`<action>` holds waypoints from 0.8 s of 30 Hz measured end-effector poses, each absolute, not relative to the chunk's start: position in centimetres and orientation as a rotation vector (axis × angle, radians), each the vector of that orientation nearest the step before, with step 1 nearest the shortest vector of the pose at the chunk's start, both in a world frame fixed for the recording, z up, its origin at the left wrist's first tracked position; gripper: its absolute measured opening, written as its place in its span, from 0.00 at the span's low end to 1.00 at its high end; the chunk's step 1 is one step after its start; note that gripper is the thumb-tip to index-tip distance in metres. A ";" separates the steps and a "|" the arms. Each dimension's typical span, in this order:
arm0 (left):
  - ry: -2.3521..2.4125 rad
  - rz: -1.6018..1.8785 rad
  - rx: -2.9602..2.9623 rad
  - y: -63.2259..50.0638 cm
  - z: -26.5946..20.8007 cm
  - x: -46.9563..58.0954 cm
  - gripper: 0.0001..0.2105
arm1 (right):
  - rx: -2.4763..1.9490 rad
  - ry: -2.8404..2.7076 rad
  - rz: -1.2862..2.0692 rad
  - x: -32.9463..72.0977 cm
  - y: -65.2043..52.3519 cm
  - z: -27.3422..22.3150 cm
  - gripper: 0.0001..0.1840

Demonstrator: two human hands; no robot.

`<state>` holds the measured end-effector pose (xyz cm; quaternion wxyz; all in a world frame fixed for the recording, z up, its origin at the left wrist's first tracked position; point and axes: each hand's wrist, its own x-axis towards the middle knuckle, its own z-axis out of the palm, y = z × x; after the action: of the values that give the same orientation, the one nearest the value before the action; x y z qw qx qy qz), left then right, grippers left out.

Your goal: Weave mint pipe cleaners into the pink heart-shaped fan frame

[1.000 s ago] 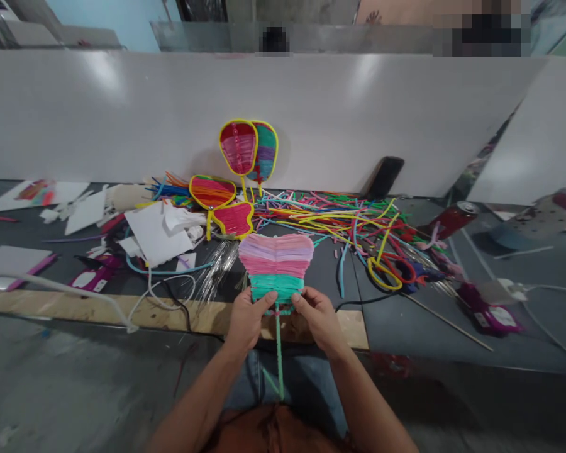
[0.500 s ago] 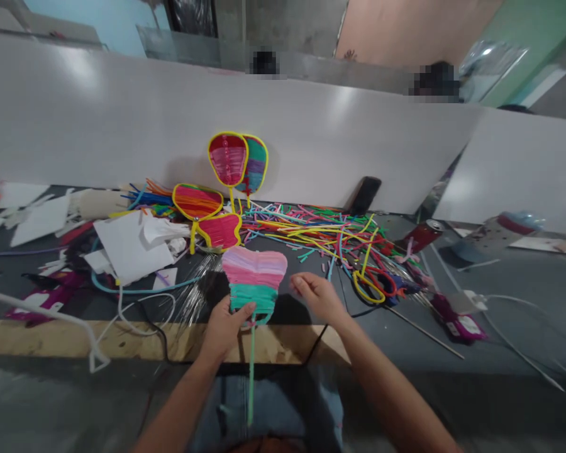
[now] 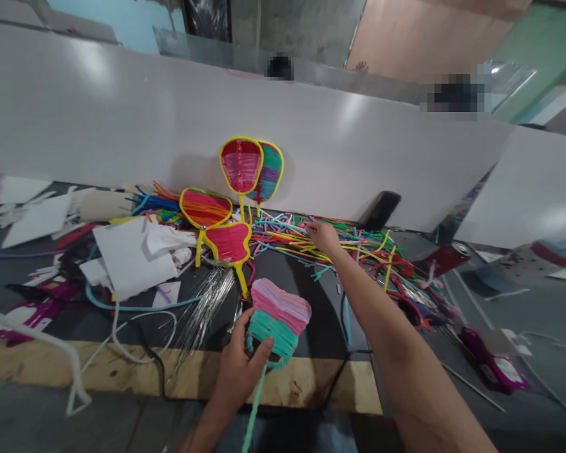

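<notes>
My left hand [image 3: 248, 352] is closed on a hand fan [image 3: 280, 318] made of pipe cleaners, gripping its lower edge where the stem begins. The fan is banded pink, lilac and teal, tilted to the right, with a pale green stem hanging down toward my lap. My right hand [image 3: 324, 238] is stretched out over the pile of loose pipe cleaners [image 3: 287, 239] at the back of the table. Its fingers are drawn together among the strands; what they hold, if anything, is too small to make out.
Finished yellow-rimmed fans [image 3: 241, 165] lean on the white partition [image 3: 321, 138], and others lie below. White paper [image 3: 127, 264] and silvery strands [image 3: 205, 308] are at left. A phone [image 3: 382, 211], a red can [image 3: 446, 258] and a purple glue gun [image 3: 493, 358] are at right.
My right hand has moved from beside the fan forward to the pipe cleaner pile. The fan in my left hand has tilted to the right. The camera view has shifted slightly.
</notes>
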<state>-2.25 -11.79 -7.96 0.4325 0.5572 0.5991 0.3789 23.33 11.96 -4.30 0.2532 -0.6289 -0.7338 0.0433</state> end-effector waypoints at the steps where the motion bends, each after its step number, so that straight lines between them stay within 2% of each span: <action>1: 1.454 0.945 1.364 -11.9 -8.0 -2.3 0.29 | -1.744 -2.003 0.142 22.9 12.7 -4.6 0.15; 6: 1.238 0.929 1.272 -12.5 -7.7 -2.2 0.33 | -1.874 -1.975 0.280 22.4 13.5 -5.5 0.16; 11: 1.219 0.922 1.305 -12.5 -7.4 -2.1 0.34 | -1.883 -1.798 0.203 24.8 13.9 -3.3 0.16; 14: 1.329 0.826 1.500 -12.8 -7.3 -1.8 0.35 | -1.654 -1.457 0.204 26.2 13.8 -0.4 0.14; 17: 1.411 0.730 1.811 -13.3 -7.0 -1.5 0.36 | -1.401 -1.242 0.227 27.4 12.0 3.3 0.21; 18: 1.445 0.704 1.929 -13.5 -6.8 -1.5 0.35 | -1.346 -1.205 0.199 27.7 10.9 4.6 0.23; 21: 1.582 0.651 2.218 -14.2 -6.4 -1.8 0.26 | -1.237 -1.194 0.211 28.6 5.8 7.5 0.16; 24: 1.651 0.676 2.329 -14.8 -6.4 -2.8 0.16 | -1.286 -1.368 0.041 29.0 -0.9 7.9 0.09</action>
<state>-2.77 -14.79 -6.37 0.1037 0.7897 0.5596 0.2293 29.03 -0.95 7.86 0.5905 -0.5526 -0.5878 0.0175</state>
